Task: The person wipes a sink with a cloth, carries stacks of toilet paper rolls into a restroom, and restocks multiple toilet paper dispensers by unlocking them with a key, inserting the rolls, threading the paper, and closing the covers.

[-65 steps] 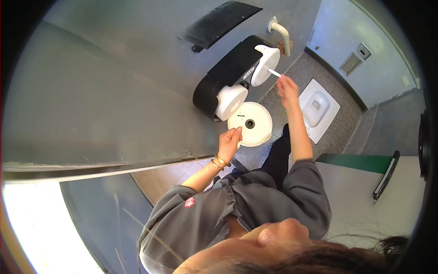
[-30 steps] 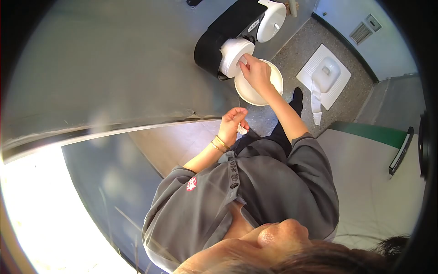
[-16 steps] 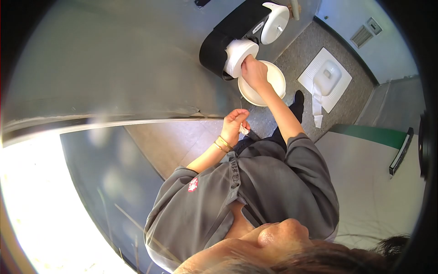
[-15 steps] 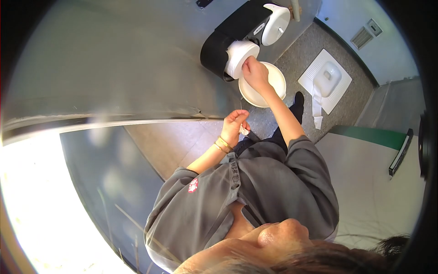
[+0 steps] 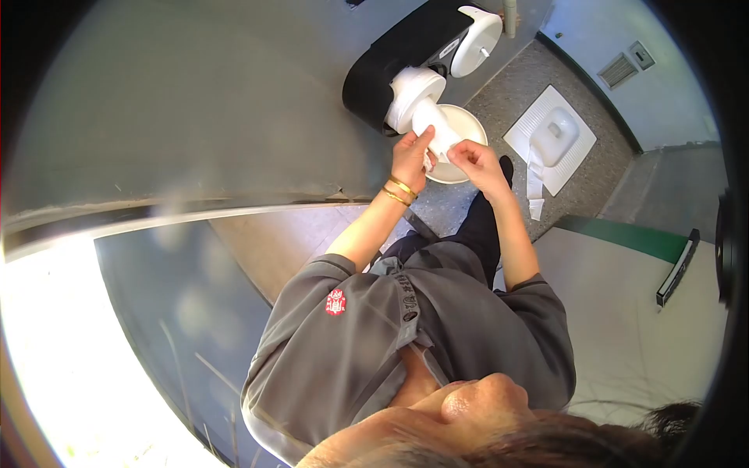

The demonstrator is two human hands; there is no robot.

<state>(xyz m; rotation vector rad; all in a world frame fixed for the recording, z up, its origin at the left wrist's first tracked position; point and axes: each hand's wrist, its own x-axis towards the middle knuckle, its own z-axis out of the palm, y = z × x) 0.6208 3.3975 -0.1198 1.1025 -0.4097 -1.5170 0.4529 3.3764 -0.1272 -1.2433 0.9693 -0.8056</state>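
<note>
A strip of white paper (image 5: 434, 129) comes out of the middle of the white paper roll (image 5: 406, 93), which sits in the black wall dispenser (image 5: 374, 66). My left hand (image 5: 411, 160) pinches the strip's left side, with a small crumpled white scrap near its fingers. On the right, my right hand (image 5: 477, 164) grips the strip's lower end between thumb and fingers. Below the roll hangs the dispenser's round cream cover (image 5: 466, 125), partly behind the strip and hands. Another white round cover (image 5: 477, 43) with a short peg stands at the dispenser's right end.
A white squat toilet (image 5: 555, 136) is set in the grey floor, with a loose paper strip (image 5: 535, 187) lying over its near edge. A pale wall pipe (image 5: 510, 17) is beyond the dispenser. The grey partition (image 5: 195, 101) fills the left side.
My right hand has come out from the roll's centre toward me, drawing out paper. My left hand has risen to the strip.
</note>
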